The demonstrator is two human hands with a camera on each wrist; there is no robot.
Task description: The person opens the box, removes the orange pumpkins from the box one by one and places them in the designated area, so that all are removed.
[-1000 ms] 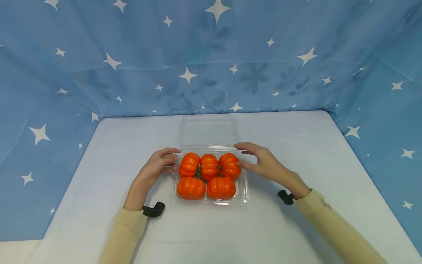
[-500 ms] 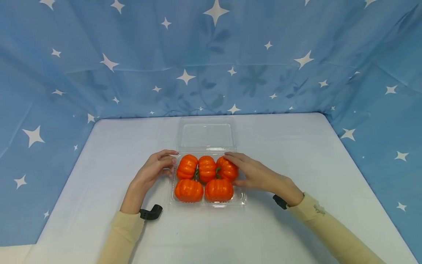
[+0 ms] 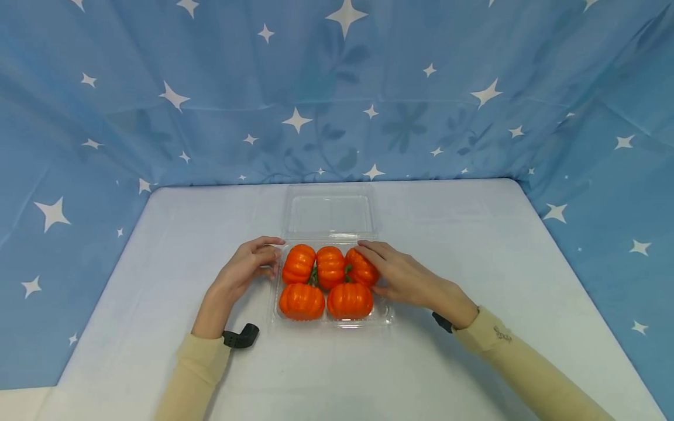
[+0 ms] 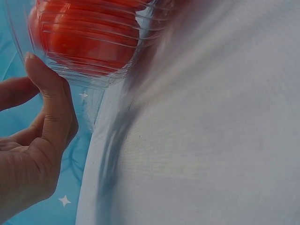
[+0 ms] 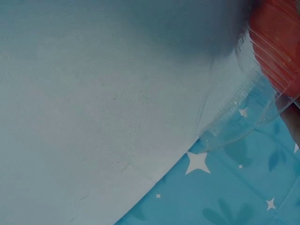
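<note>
Several orange toy pumpkins with green stems sit in a clear plastic clamshell box (image 3: 387, 320), in a back row and a front row. My right hand (image 3: 402, 278) curves over the back right pumpkin (image 3: 360, 268) and grips it from its right side, fingers on top and thumb low. Beside the box's left wall is my left hand (image 3: 246, 268), its fingertips at the rim by the back left pumpkin (image 3: 298, 264). In the left wrist view, the left fingers (image 4: 49, 93) bend loosely and touch the clear wall. The right wrist view shows little of the right hand.
The box's lid (image 3: 330, 213) lies folded back behind it. A white tabletop (image 3: 316, 374) surrounds the box. Blue star-patterned cloth (image 3: 226, 88) hangs at the back and both sides.
My right hand has come in leftward from beside the box and now holds the back right pumpkin. My left hand has stayed at the box's left rim.
</note>
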